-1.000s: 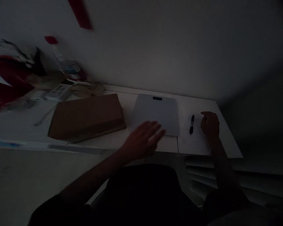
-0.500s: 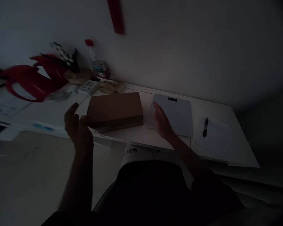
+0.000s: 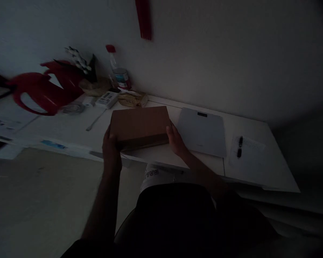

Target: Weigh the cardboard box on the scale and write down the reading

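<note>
A flat brown cardboard box (image 3: 140,126) lies on the white table (image 3: 70,130) in dim light. My left hand (image 3: 110,147) grips the box at its near left corner. My right hand (image 3: 174,140) presses against its right side, fingers curled on the edge. Just right of the box lies a flat grey scale (image 3: 202,130) with a small dark display. Farther right a black pen (image 3: 239,146) rests on a sheet of paper (image 3: 249,152).
At the back left stand a bottle with a red cap (image 3: 115,68), a red plastic bag (image 3: 47,89), a small white device (image 3: 107,99), crumpled brown wrapping (image 3: 131,98) and a thin tool (image 3: 94,120). A red strip (image 3: 144,18) hangs on the wall.
Both hands moved left from the scale and the pen paper and closed on the two sides of the cardboard box. The view swung left too.
</note>
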### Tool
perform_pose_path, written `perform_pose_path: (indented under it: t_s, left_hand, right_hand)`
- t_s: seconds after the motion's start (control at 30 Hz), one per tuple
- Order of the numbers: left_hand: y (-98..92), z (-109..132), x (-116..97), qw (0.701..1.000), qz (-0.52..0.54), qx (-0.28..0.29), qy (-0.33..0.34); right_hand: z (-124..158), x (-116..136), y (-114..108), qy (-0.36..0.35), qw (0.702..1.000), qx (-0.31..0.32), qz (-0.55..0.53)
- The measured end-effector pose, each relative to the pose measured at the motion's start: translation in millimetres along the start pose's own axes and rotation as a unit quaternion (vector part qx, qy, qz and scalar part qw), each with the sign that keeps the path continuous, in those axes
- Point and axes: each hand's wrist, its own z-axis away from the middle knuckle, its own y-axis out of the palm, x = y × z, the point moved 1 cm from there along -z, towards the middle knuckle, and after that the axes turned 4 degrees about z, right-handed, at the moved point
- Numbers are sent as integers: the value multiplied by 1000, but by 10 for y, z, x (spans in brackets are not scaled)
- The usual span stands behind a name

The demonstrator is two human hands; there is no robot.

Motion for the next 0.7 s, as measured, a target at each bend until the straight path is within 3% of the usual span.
perform_pose_path:
  t_s: [0.07, 0.13, 0.4, 0.57, 0.7]
  left_hand:
    - [48, 29, -63, 993, 98, -33, -64]
    - [82, 46, -136, 987, 129, -50, -78]
    - [150, 95, -418, 988, 114, -79, -64]
    - [278, 130, -623, 994, 85, -71, -16]
    - [465, 91, -720, 989, 142, -34, 11]
  right_hand:
    - [23, 25, 13, 1, 1000, -8, -22]
    - [35, 46, 29, 0, 999, -14, -41]
    - [100, 149, -12, -14, 998, -27, -48]
    - [143, 287, -206, -56, 996, -46, -45]
    - [163, 317, -428, -59, 995, -80, -24]
